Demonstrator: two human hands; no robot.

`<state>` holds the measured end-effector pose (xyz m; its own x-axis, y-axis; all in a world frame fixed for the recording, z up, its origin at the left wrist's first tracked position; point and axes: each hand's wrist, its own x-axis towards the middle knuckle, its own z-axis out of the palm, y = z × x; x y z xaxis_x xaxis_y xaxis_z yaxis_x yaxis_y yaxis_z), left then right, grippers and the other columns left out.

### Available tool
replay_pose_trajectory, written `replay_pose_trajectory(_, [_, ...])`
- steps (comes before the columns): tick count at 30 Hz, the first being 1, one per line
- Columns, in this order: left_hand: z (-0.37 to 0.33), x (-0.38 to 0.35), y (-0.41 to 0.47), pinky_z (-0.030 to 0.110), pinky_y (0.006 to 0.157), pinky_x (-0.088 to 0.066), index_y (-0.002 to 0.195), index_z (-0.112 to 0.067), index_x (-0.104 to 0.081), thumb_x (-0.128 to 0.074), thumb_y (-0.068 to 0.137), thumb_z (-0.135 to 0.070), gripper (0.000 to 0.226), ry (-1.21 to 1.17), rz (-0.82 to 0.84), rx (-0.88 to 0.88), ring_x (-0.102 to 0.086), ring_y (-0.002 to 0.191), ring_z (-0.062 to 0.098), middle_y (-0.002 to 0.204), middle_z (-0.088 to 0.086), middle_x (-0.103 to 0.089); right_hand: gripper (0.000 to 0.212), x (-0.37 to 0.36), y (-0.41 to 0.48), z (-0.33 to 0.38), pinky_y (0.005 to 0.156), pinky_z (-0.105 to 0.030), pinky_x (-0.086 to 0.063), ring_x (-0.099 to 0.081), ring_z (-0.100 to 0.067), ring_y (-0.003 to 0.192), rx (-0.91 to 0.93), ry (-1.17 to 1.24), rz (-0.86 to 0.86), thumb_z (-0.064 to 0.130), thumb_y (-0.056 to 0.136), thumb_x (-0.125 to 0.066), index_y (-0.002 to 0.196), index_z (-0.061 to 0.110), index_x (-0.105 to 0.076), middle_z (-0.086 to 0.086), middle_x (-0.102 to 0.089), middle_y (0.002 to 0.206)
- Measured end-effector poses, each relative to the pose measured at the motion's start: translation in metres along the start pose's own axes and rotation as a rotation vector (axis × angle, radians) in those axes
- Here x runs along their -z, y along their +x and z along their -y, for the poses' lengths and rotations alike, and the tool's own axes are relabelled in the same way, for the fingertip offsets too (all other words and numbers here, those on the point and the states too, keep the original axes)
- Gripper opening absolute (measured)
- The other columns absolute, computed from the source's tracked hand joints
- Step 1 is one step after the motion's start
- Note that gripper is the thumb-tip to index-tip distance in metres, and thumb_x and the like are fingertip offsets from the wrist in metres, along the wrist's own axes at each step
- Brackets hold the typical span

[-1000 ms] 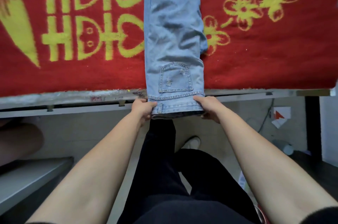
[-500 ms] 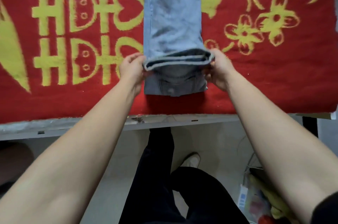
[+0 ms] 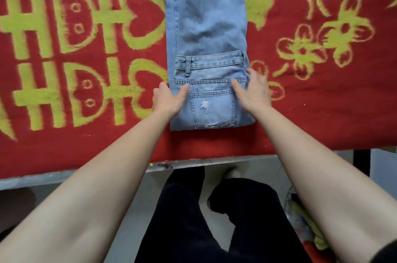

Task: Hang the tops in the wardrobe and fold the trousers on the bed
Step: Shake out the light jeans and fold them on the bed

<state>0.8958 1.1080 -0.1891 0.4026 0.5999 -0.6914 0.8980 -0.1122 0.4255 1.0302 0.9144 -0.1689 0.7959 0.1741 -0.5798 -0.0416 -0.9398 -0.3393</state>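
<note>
Light blue jeans (image 3: 206, 26) lie lengthwise on the bed's red blanket (image 3: 322, 112), legs running off the top of the view. Their waist end is folded up over the legs, waistband and back pocket facing up. My left hand (image 3: 168, 99) lies flat on the left side of the folded part, thumb on the denim and fingers at its edge. On the fold's right side my right hand (image 3: 253, 88) rests flat with fingers spread. Neither hand grips the cloth.
The blanket carries yellow-green characters (image 3: 71, 48) and flowers (image 3: 322, 37). The bed's metal edge (image 3: 64, 176) runs below it. My black-trousered legs (image 3: 214, 219) stand on the pale floor, with colourful clutter (image 3: 305, 224) at the lower right.
Both hands lifted the waist end from the bed's edge, carried it forward and laid it over the legs. They now rest flat on the fold, no longer pinching it.
</note>
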Motion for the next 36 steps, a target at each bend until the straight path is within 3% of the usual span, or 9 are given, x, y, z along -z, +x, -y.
replay_pose_trajectory(7, [-0.015,-0.003,0.021,0.038,0.089,-0.042,0.118,-0.009,-0.047,-0.053,0.093,-0.059,0.057,0.006,-0.005,0.031,-0.057,0.114,0.037,0.122,0.015,-0.062,0.077,-0.016,0.018,0.014,0.104,-0.038,-0.036,-0.046,-0.033,0.133,-0.173,0.176,-0.040,0.069,0.092,-0.046,0.146,0.014,-0.036,-0.015,-0.048,0.145])
replay_pose_trajectory(11, [-0.002,-0.009,0.000,0.038,0.084,-0.042,0.108,-0.008,-0.052,-0.055,0.097,-0.045,0.039,-0.037,0.014,0.033,-0.058,0.107,0.037,0.113,0.016,-0.065,0.063,-0.021,0.009,-0.005,0.092,-0.040,-0.043,-0.057,-0.038,0.115,-0.168,0.135,0.118,0.072,0.091,-0.045,0.115,0.014,-0.053,-0.019,-0.063,0.121])
replay_pose_trajectory(16, [0.026,-0.011,-0.029,0.040,0.092,-0.048,0.108,-0.013,-0.057,-0.065,0.089,-0.044,0.037,-0.050,0.211,0.193,-0.061,0.109,0.033,0.115,0.012,-0.066,0.073,-0.008,-0.012,-0.028,0.092,-0.040,-0.045,-0.059,-0.036,0.116,-0.191,-0.049,0.352,0.081,0.083,-0.047,0.114,0.015,-0.058,-0.016,-0.064,0.124])
replay_pose_trajectory(19, [0.007,0.005,-0.012,0.042,0.093,-0.049,0.108,-0.015,-0.055,-0.073,0.074,-0.044,0.048,-0.016,0.175,0.186,-0.060,0.106,0.029,0.113,0.008,-0.063,0.080,0.017,0.012,-0.010,0.091,-0.044,-0.045,-0.058,-0.034,0.116,-0.081,-0.155,0.213,0.085,0.081,-0.042,0.121,0.016,-0.052,-0.011,-0.058,0.124])
replay_pose_trajectory(22, [-0.039,0.022,0.022,0.043,0.096,-0.045,0.114,-0.014,-0.053,-0.064,0.081,-0.035,0.040,-0.034,0.017,0.031,-0.055,0.107,0.027,0.117,0.008,-0.053,0.068,0.041,0.065,0.035,0.101,-0.042,-0.041,-0.052,-0.034,0.123,-0.021,0.036,-0.022,0.066,0.092,-0.046,0.138,0.016,-0.047,-0.013,-0.051,0.133])
replay_pose_trajectory(26, [-0.110,0.032,0.075,0.038,0.089,-0.045,0.108,-0.011,-0.060,-0.054,0.089,-0.050,0.044,-0.175,-0.108,-0.127,-0.059,0.102,0.027,0.104,0.007,-0.064,0.044,0.066,0.150,0.113,0.100,-0.030,-0.034,-0.052,-0.027,0.121,0.139,0.185,-0.238,0.043,0.098,-0.051,0.132,0.015,-0.055,-0.012,-0.050,0.131])
replay_pose_trajectory(30, [-0.165,0.034,0.106,0.031,0.085,-0.039,0.113,-0.013,-0.064,-0.036,0.093,-0.071,0.067,-0.148,0.155,-0.051,-0.053,0.097,0.021,0.106,0.002,-0.056,0.063,0.076,0.213,0.167,0.104,-0.033,-0.034,-0.045,-0.025,0.130,0.019,0.236,-0.272,0.059,0.092,-0.051,0.138,0.017,-0.045,-0.007,-0.047,0.139])
replay_pose_trajectory(33, [-0.177,0.032,0.116,0.027,0.082,-0.045,0.124,-0.010,-0.063,-0.054,0.086,-0.071,0.073,-0.324,0.318,0.120,-0.061,0.101,0.019,0.119,-0.002,-0.062,0.088,0.087,0.237,0.174,0.110,-0.040,-0.039,-0.047,-0.028,0.132,-0.200,0.351,-0.091,0.068,0.081,-0.059,0.145,0.011,-0.040,-0.010,-0.046,0.146])
replay_pose_trajectory(36, [-0.172,0.029,0.115,0.045,0.091,-0.056,0.102,-0.009,-0.073,-0.082,0.070,-0.047,0.051,-0.533,0.315,0.034,-0.070,0.100,0.027,0.105,0.008,-0.075,0.054,0.102,0.244,0.163,0.088,-0.040,-0.058,-0.068,-0.023,0.100,-0.130,0.635,0.016,0.038,0.072,-0.075,0.116,0.011,-0.062,-0.006,-0.069,0.110])
